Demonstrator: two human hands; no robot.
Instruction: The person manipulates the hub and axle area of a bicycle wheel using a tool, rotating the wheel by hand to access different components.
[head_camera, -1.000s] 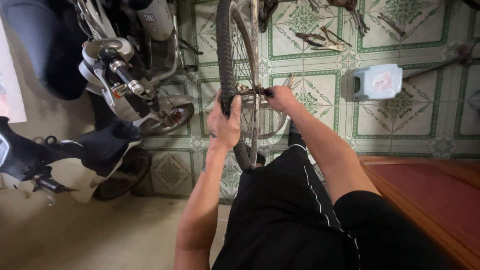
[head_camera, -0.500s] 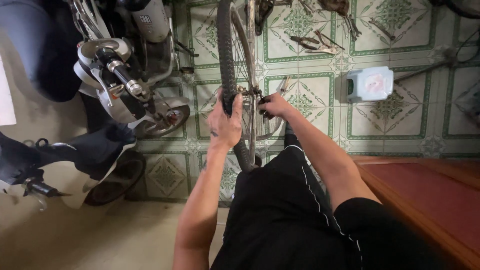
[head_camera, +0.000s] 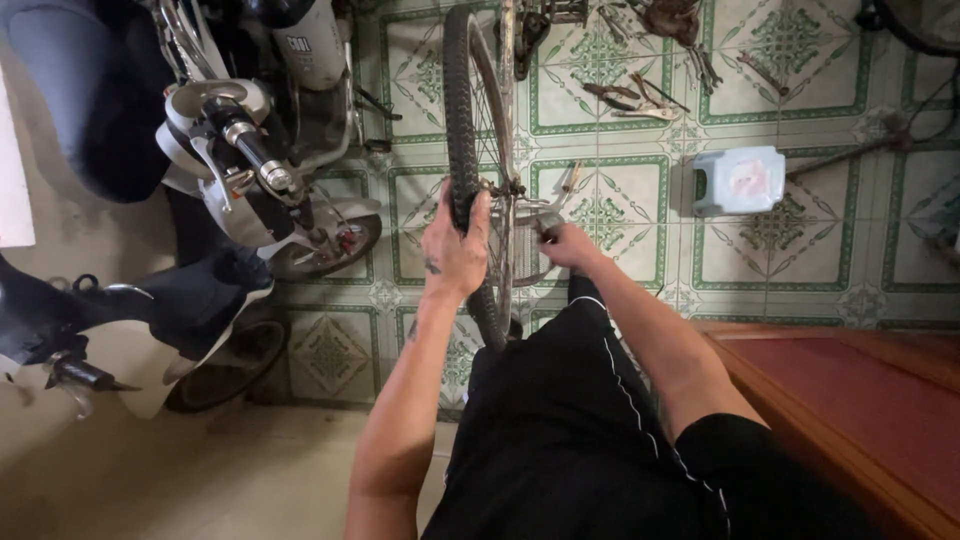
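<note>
A bicycle wheel with a knobby black tyre (head_camera: 462, 120) stands upright in front of me, still in its frame. My left hand (head_camera: 455, 245) is wrapped over the top of the tyre, fingers curled on the tread. My right hand (head_camera: 567, 245) is closed on a metal tool (head_camera: 545, 213) beside the wheel's hub, just right of the spokes; the tool's tip is hidden behind the rim. My black shorts fill the lower middle of the view.
Two white scooters (head_camera: 250, 170) stand close at the left. Pliers and other hand tools (head_camera: 630, 95) lie on the patterned tile floor behind the wheel. A small pale blue stool (head_camera: 738, 180) sits at the right, a red wooden bench (head_camera: 860, 410) at lower right.
My right hand has slid down and to the right of the hub, away from the tyre. My left hand keeps its grip on the tyre.
</note>
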